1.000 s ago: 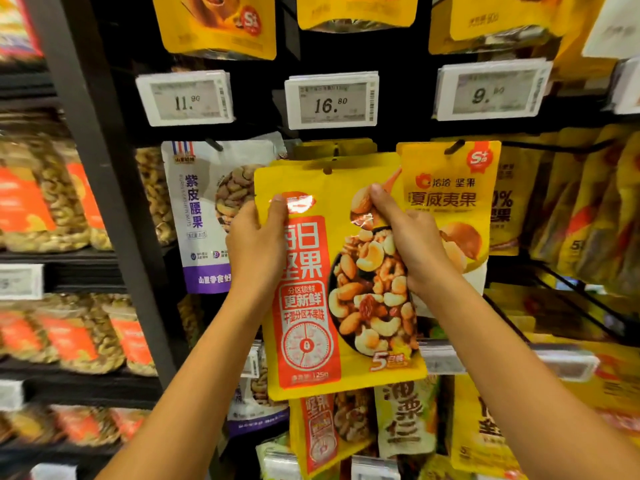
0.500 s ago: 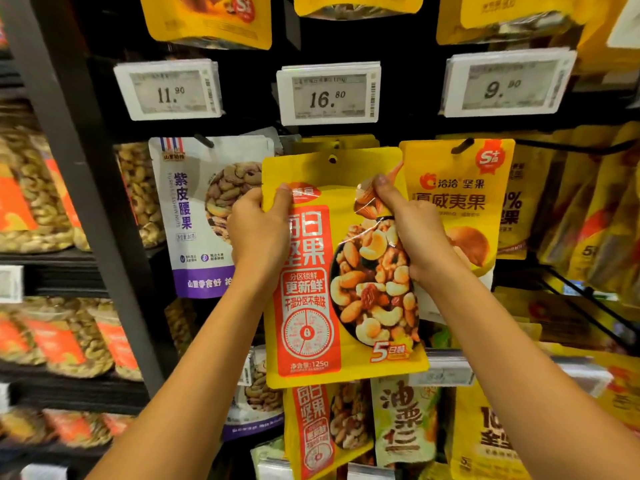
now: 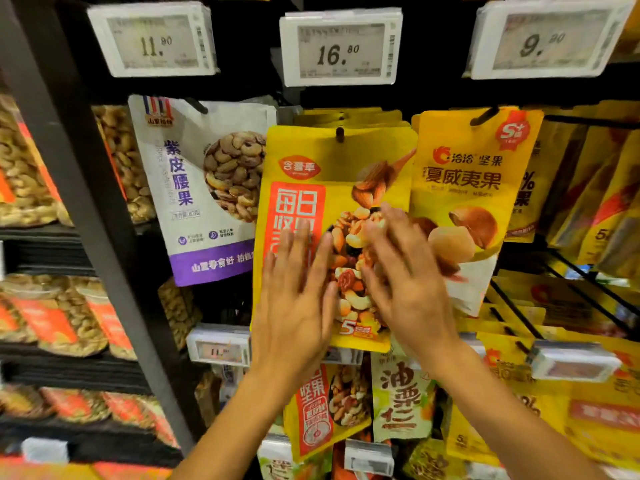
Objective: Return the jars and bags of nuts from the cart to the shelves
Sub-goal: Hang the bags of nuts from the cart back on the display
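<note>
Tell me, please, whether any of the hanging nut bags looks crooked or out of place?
Nothing stands out. The yellow mixed-nut bag hangs square on its peg under the 16.80 price tag, level with the macadamia bag beside it. The white cashew bag tilts slightly, though the wide-angle lens may cause that. Both hands are open.

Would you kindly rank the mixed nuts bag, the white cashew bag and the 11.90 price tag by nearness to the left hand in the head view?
1. Mixed nuts bag: directly under the left hand, centre.
2. White cashew bag: hanging up-left.
3. 11.90 price tag: top left, above the bags.
</note>
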The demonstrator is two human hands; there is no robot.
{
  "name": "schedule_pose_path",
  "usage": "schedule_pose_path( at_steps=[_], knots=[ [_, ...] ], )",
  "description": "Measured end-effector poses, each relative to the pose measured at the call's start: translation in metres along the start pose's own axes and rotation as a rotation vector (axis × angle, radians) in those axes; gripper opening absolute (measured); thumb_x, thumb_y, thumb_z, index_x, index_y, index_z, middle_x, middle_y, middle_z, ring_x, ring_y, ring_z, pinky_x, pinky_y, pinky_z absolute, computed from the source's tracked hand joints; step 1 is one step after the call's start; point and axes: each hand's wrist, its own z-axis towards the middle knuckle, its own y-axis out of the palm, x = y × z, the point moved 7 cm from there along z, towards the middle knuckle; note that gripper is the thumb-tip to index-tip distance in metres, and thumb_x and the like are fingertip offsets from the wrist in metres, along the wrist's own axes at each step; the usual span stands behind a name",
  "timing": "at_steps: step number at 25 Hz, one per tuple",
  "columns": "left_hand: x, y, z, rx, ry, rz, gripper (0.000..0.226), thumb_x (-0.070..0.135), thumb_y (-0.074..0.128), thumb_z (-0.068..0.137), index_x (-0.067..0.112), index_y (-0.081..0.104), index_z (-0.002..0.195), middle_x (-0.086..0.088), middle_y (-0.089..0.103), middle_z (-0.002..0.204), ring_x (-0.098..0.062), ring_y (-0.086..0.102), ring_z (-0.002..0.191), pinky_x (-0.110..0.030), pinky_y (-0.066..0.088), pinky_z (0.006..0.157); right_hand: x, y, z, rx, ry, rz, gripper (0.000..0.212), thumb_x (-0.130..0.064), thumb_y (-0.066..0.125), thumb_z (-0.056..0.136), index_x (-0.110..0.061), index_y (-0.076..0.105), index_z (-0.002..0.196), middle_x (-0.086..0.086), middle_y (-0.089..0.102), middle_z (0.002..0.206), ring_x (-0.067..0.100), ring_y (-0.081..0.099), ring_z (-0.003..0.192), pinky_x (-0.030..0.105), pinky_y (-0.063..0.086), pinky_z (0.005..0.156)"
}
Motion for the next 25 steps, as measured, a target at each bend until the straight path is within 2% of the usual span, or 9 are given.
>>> schedule_pose_path(
  at_steps=[2,6,11,12,14,17,19,22,25],
  knots=[
    [-0.005,0.021,-0.015,-0.110,0.016,0.045,0.053,0.035,0.024,0.099,0.013,0.017,0.147,-0.009,0.013,0.154,-0.019,0.007,0.143,-0.036,0.003,0.117,-0.009,0.018,-0.019,-0.143,-0.146,-0.148,0.042,-0.022,0.037,0.099,-0.004,0.042,0.136,0.014,0.043,0.142,0.026,0.029,0.137,0.047,0.031,0.110],
    [-0.013,0.045,-0.005,-0.230,0.010,0.010,0.055,0.034,0.029,0.098,0.014,0.012,0.146,-0.008,0.005,0.153,-0.018,-0.002,0.143,-0.032,-0.005,0.117,0.011,0.034,-0.017,-0.199,-0.155,-0.465,0.042,-0.024,0.035,0.098,-0.008,0.046,0.136,0.007,0.047,0.142,0.024,0.035,0.133,0.042,0.019,0.112],
    [-0.005,0.046,-0.006,-0.309,-0.005,-0.083,0.056,0.030,0.038,0.099,0.018,0.009,0.145,-0.005,-0.004,0.153,-0.022,-0.009,0.143,-0.033,-0.005,0.117,0.014,0.026,-0.015,-0.251,-0.182,-0.487,0.042,-0.023,0.041,0.098,-0.008,0.045,0.137,0.008,0.045,0.142,0.029,0.038,0.133,0.047,0.018,0.114],
    [-0.002,0.035,-0.006,-0.313,-0.021,-0.125,0.056,0.028,0.042,0.098,0.017,0.015,0.146,-0.006,0.002,0.155,-0.022,-0.003,0.145,-0.034,0.000,0.118,0.007,0.019,-0.014,-0.228,-0.166,-0.443,0.041,-0.021,0.044,0.096,-0.007,0.048,0.135,0.010,0.047,0.141,0.031,0.040,0.132,0.049,0.020,0.113],
    [-0.005,-0.003,-0.016,-0.239,-0.114,-0.255,0.046,0.024,0.047,0.096,0.010,0.041,0.139,-0.010,0.037,0.147,-0.020,0.031,0.138,-0.029,0.024,0.113,-0.018,-0.002,-0.017,-0.114,-0.130,-0.229,0.033,-0.015,0.046,0.095,-0.002,0.059,0.123,0.015,0.052,0.136,0.032,0.041,0.131,0.049,0.023,0.112],
    [-0.030,-0.070,-0.069,-0.124,-0.390,-0.351,0.028,0.025,0.046,0.094,0.007,0.064,0.107,-0.006,0.064,0.103,-0.013,0.059,0.097,-0.023,0.045,0.085,-0.080,-0.013,-0.044,-0.111,-0.105,0.261,0.028,-0.009,0.045,0.092,0.002,0.066,0.107,0.018,0.064,0.117,0.026,0.052,0.116,0.040,0.039,0.102],
    [-0.050,-0.119,-0.135,-0.089,-0.693,-0.344,0.020,0.023,0.048,0.092,0.014,0.066,0.097,-0.001,0.066,0.091,-0.016,0.064,0.086,-0.028,0.050,0.078,-0.135,0.001,-0.070,-0.329,-0.016,0.603,0.025,-0.009,0.047,0.091,0.000,0.068,0.103,0.014,0.069,0.105,0.024,0.062,0.101,0.035,0.050,0.090],
    [-0.062,-0.208,-0.255,0.066,-1.145,-0.329,0.017,0.016,0.051,0.095,0.026,0.063,0.087,0.001,0.067,0.083,-0.011,0.065,0.079,-0.019,0.049,0.070,-0.245,0.033,-0.126,-0.903,0.183,0.996,0.024,-0.020,0.049,0.095,-0.009,0.069,0.098,0.009,0.072,0.093,0.024,0.068,0.086,0.044,0.053,0.079],
    [-0.046,-0.313,-0.372,0.278,-1.473,-0.166,0.019,0.009,0.048,0.095,0.017,0.064,0.090,-0.001,0.068,0.079,-0.001,0.063,0.066,-0.013,0.049,0.064,-0.371,0.026,-0.179,-1.273,0.108,1.282,0.022,-0.027,0.051,0.094,-0.014,0.069,0.091,0.012,0.072,0.082,0.028,0.068,0.079,0.051,0.052,0.075]
  ],
)
